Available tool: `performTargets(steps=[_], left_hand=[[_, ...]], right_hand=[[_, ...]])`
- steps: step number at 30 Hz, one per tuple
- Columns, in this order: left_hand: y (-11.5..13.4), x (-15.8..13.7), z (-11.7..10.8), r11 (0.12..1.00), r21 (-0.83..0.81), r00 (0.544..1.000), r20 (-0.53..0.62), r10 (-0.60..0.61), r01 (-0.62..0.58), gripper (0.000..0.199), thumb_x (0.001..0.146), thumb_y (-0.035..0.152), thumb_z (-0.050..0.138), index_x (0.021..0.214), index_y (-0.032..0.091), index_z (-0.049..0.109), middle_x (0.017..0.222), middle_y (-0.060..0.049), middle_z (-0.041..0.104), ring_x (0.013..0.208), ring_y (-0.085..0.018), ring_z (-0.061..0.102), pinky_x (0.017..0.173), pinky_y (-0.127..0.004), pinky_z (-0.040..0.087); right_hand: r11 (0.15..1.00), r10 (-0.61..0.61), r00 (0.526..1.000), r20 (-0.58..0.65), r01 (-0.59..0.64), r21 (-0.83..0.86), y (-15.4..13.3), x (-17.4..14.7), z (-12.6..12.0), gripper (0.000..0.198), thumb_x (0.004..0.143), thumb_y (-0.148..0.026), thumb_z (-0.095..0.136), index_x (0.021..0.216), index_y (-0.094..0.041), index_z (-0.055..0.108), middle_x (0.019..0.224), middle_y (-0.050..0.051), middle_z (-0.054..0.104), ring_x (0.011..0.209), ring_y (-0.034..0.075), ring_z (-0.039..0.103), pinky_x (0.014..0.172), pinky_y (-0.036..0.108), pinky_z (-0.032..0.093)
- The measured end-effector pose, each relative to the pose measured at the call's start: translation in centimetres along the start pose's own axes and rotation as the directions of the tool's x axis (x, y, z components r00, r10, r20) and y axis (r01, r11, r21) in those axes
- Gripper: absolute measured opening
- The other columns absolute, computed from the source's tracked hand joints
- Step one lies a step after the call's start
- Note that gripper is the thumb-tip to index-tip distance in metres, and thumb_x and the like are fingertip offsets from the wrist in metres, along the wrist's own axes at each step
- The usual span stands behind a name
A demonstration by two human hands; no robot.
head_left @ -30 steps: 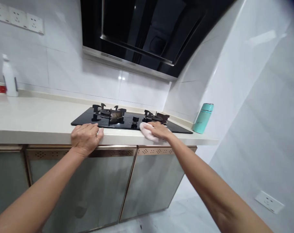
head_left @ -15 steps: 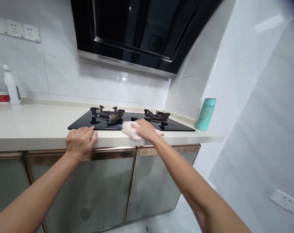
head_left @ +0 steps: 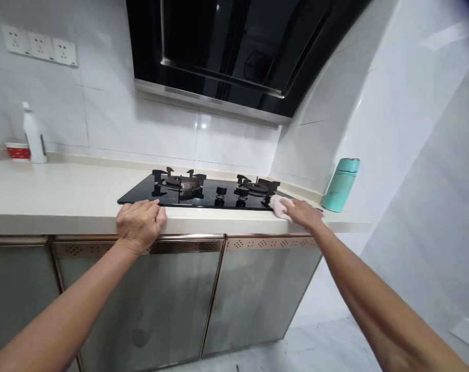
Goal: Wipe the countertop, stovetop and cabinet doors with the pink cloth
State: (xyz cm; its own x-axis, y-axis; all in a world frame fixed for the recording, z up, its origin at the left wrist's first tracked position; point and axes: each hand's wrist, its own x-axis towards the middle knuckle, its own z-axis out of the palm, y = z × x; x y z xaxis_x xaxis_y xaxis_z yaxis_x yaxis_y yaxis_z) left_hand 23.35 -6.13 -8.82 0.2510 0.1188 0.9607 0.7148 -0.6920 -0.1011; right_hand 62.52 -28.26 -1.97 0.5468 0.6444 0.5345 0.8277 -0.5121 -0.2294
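Beneath the fingers of the right hand (head_left: 303, 213), held a bunched white cloth (head_left: 281, 207) in a partly closed grip, at the front edge of the black hob (head_left: 207, 200) near its right end. Rested the left hand (head_left: 141, 221) on the near edge of the counter (head_left: 75, 188) with fingers bent together; could not tell whether closed on it. Had two control knobs (head_left: 221, 191) between both hands' fingers, and a teal bottle (head_left: 341, 187) beyond the right ones, farther right.
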Motion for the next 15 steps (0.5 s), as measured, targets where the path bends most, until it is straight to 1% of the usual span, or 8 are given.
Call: performTargets(steps=[1,3,6,8,10,12,13,15], left_hand=[[0.0,0.0,0.0,1.0,0.007,1.0,-0.001,0.0,0.0,0.03,0.093,0.03,0.05,0.083,0.022,0.077,0.094,-0.006,0.08,0.093,-0.028,0.073,0.078,-0.041,0.042],[0.1,0.0,-0.1,1.0,0.01,1.0,-0.002,0.004,-0.004,0.031,0.094,0.03,0.049,0.083,0.021,0.076,0.093,-0.007,0.08,0.093,-0.028,0.073,0.078,-0.041,0.041],[0.1,0.0,-0.2,1.0,0.017,1.0,-0.002,0.02,-0.019,0.032,0.095,0.03,0.049,0.082,0.02,0.076,0.094,-0.008,0.08,0.092,-0.027,0.072,0.076,-0.041,0.04],[0.0,0.0,-0.4,0.998,0.04,0.999,-0.009,0.043,-0.043,0.033,0.096,0.03,0.048,0.082,0.02,0.076,0.095,-0.007,0.08,0.091,-0.026,0.073,0.076,-0.04,0.04],[-0.1,0.1,-0.6,0.995,0.069,0.997,-0.017,0.075,-0.074,0.034,0.097,0.03,0.047,0.082,0.02,0.076,0.094,-0.007,0.08,0.09,-0.026,0.073,0.075,-0.04,0.04],[-0.2,0.1,-0.7,0.991,0.084,0.994,-0.014,0.105,-0.103,0.036,0.098,0.029,0.044,0.085,0.018,0.076,0.093,-0.008,0.08,0.089,-0.026,0.073,0.075,-0.04,0.04],[-0.3,0.1,-0.8,0.99,0.084,0.993,-0.008,0.115,-0.114,0.036,0.098,0.029,0.044,0.088,0.017,0.077,0.092,-0.009,0.08,0.089,-0.026,0.073,0.074,-0.04,0.04],[-0.4,0.1,-0.9,0.989,0.073,0.992,-0.001,0.126,-0.125,0.036,0.098,0.028,0.043,0.093,0.016,0.077,0.094,-0.009,0.08,0.09,-0.026,0.073,0.074,-0.04,0.04]], right_hand=[[1.0,-0.009,1.0,0.025,0.009,0.004,-1.5,-0.2,0.7,0.05,0.101,-0.053,0.042,0.113,-0.015,0.072,0.112,0.024,0.069,0.099,0.033,0.066,0.083,0.045,0.047],[0.998,-0.057,0.996,0.064,0.056,0.022,-5.5,-0.8,2.1,0.058,0.101,-0.06,0.035,0.12,-0.017,0.07,0.122,0.021,0.068,0.105,0.032,0.065,0.085,0.043,0.048],[0.978,-0.198,0.977,0.081,0.191,0.088,-13.1,-2.3,3.7,0.063,0.1,-0.065,0.03,0.127,-0.021,0.066,0.129,0.014,0.066,0.111,0.028,0.063,0.088,0.039,0.049],[0.936,-0.33,0.942,0.065,0.317,0.153,-18.1,-3.7,4.3,0.064,0.1,-0.066,0.03,0.127,-0.02,0.066,0.127,0.014,0.067,0.11,0.027,0.062,0.089,0.038,0.047],[0.883,-0.439,0.898,0.002,0.431,0.186,-21.8,-5.3,4.8,0.061,0.098,-0.067,0.037,0.127,-0.022,0.066,0.125,0.013,0.067,0.11,0.027,0.062,0.093,0.04,0.046],[0.826,-0.522,0.848,-0.092,0.529,0.192,-23.6,-6.8,5.3,0.059,0.093,-0.069,0.047,0.13,-0.026,0.063,0.127,0.011,0.064,0.113,0.027,0.059,0.097,0.042,0.044],[0.792,-0.563,0.815,-0.137,0.579,0.195,-23.7,-7.3,5.5,0.06,0.09,-0.069,0.053,0.133,-0.027,0.061,0.129,0.011,0.063,0.115,0.027,0.058,0.098,0.042,0.043],[0.71,-0.645,0.736,-0.206,0.677,0.195,-22.5,-8.0,6.1,0.064,0.086,-0.064,0.065,0.138,-0.027,0.057,0.135,0.011,0.058,0.12,0.027,0.055,0.1,0.041,0.042]])
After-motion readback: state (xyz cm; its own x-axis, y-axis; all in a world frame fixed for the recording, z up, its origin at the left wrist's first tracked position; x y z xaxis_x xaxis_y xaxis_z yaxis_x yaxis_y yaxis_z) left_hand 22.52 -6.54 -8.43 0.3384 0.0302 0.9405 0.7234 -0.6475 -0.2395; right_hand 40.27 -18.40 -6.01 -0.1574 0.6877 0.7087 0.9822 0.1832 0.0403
